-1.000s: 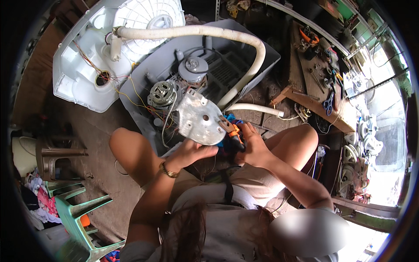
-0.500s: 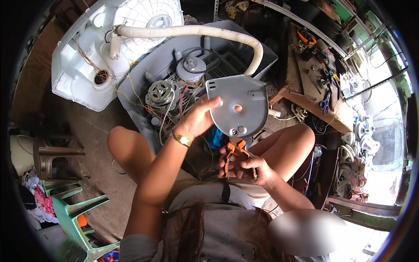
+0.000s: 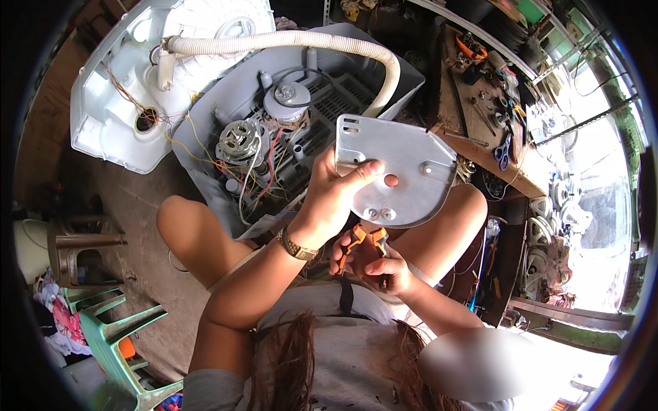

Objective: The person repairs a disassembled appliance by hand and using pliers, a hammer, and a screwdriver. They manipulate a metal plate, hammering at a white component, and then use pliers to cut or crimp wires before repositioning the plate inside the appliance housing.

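Note:
A rounded grey metal plate (image 3: 415,188) is held up in front of me. It has a hole in its centre and two small round fittings near its lower edge. My left hand (image 3: 330,198) grips its left side, with the thumb on top and the fingers hidden behind. Below the plate, my right hand (image 3: 392,269) is wrapped around the orange-and-black handles of pliers (image 3: 379,238). The handles are spread apart. The jaws meet the plate's lower edge by the fittings, but the plate hides their tips, so I cannot tell whether they grip it.
Ahead lies a grey washing machine base (image 3: 199,130) with motors (image 3: 240,142) and loose wires. A ribbed hose (image 3: 288,42) arches over it from a white plastic housing (image 3: 103,130). Tools lie on a wooden bench (image 3: 473,147) at right. A green plastic chair (image 3: 113,335) is at lower left.
The plate has moved right and slightly nearer, tilting as my left hand turned with it. The pliers have stayed at its lower edge, their handles still spread. The surroundings have shifted slightly left.

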Available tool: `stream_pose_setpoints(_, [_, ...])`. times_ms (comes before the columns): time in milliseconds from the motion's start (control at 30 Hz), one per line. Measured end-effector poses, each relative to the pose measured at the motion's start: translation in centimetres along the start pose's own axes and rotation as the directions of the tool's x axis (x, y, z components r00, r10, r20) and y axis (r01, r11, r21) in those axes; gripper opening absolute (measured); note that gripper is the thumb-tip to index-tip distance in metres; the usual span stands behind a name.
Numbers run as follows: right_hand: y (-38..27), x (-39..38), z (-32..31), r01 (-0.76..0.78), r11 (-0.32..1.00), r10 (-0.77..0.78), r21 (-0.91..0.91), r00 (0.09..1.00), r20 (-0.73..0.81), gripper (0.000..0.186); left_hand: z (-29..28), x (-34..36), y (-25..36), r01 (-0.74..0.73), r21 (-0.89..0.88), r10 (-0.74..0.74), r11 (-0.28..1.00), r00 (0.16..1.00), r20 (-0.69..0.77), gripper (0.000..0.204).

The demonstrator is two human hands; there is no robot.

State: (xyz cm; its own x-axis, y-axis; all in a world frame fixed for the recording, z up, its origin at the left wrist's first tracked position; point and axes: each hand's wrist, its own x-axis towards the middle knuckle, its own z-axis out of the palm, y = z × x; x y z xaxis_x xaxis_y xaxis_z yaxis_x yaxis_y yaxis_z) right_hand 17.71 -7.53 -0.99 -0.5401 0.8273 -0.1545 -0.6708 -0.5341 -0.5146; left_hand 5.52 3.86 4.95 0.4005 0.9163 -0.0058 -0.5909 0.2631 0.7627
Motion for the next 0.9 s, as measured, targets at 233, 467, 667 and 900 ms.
stream_pose_setpoints(233, [1.2,1.4,0.0,0.043,0.999,-0.044,0.016,0.997,0.056,0.061,0.5,-0.2,0.3,-0.156,0.229,0.165,0.961,0.986,-0.017,0.028])
stream_pose_setpoints(467, [0.8,2.0,0.3,-0.073,0.973,0.022,0.22,0.974,0.225,0.059,0.1,0.7,0.1,-0.194,0.314,0.22,0.929,0.974,-0.051,0.027])
stream_pose_setpoints(667, [-0.1,1.9,0.5,-0.149,0.953,0.061,0.265,0.948,0.314,0.059,0.6,0.7,2.9,-0.127,0.282,0.132,0.951,0.991,0.001,0.032])
stream_pose_setpoints(900, [-0.8,2.0,1.1,-0.082,0.984,0.056,0.161,0.986,0.159,0.061,0.1,1.2,3.1,-0.177,0.28,0.177,0.944,0.984,0.025,0.042])
